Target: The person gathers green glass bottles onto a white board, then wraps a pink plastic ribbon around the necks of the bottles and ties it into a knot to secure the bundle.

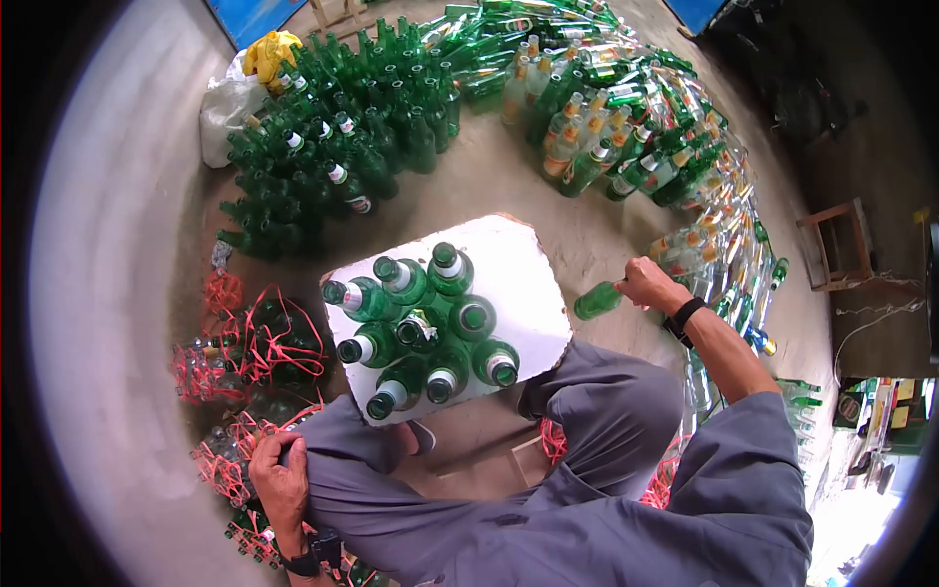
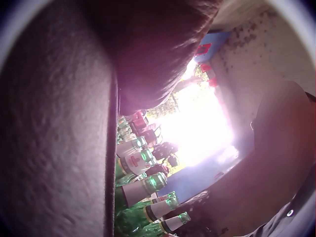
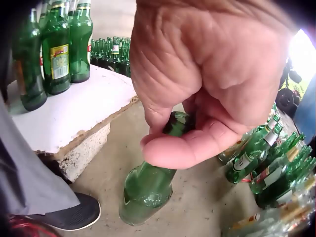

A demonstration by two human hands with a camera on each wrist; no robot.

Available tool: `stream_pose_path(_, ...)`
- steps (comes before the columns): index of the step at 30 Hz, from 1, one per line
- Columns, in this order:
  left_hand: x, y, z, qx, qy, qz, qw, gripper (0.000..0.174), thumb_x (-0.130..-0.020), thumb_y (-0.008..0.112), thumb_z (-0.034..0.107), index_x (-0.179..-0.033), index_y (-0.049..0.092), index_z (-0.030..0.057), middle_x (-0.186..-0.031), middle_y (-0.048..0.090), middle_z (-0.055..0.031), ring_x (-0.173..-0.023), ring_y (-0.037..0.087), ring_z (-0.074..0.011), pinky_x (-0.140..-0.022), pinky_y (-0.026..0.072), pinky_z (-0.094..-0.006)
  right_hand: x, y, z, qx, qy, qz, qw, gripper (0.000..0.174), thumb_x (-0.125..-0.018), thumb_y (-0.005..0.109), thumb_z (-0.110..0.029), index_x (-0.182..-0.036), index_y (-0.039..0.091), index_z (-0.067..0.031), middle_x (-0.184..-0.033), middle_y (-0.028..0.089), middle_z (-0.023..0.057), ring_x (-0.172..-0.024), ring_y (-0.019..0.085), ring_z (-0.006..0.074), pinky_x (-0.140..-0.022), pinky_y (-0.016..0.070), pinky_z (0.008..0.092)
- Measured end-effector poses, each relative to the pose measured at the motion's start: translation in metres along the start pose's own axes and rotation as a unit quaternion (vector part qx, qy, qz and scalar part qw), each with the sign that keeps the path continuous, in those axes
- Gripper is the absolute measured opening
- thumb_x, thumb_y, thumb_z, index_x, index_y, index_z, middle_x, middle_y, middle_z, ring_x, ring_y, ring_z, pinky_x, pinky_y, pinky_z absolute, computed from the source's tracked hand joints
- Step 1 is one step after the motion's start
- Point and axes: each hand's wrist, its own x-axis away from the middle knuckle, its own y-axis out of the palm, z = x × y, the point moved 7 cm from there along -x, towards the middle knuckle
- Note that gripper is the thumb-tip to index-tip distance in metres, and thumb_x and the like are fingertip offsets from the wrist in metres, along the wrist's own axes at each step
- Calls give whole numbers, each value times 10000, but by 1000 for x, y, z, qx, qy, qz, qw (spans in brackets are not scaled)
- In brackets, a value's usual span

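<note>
My right hand (image 1: 649, 284) grips a green glass bottle (image 1: 597, 300) by its neck, to the right of the white-topped slab (image 1: 518, 293). In the right wrist view the thumb and fingers wrap the neck, and the bottle's body (image 3: 144, 195) hangs tilted over the floor, with no label showing. Several green bottles (image 1: 474, 318) stand upright in a cluster on the slab, some with white neck labels. On the knee of the grey trousers rests my left hand (image 1: 279, 479), holding nothing; the left wrist view shows part of that hand (image 2: 153, 59) close up.
Many upright green bottles (image 1: 421, 137) stand beyond the slab at the left. Piles of green and clear bottles (image 1: 704, 186) curve around the right side. Red twine (image 1: 284, 342) tangles over bottles at the left. A shoe (image 3: 74, 212) is beside the slab's rough support block (image 3: 84, 155).
</note>
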Motion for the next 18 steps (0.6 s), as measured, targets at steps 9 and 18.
stream_pose_path(9, -7, 8, -7, 3, -28, -30, 999, 128, -886, 673, 103, -895, 662, -24, -812, 663, -115, -767, 628, -233, -748, 475, -327, 13, 52, 38, -48, -53, 84, 994, 366, -834, 641, -246, -716, 642, 100, -545, 610, 198, -494, 652, 302, -542, 542, 417)
stream_pose_path(18, -8, 14, -25, 46, -45, -44, 997, 172, -947, 640, 126, -915, 651, -43, -801, 638, -79, -768, 576, -166, -753, 466, -297, 45, 56, 46, -92, -71, 120, 986, 542, -793, 671, -423, -925, 665, 103, -868, 665, 298, -854, 656, 443, -785, 517, 470)
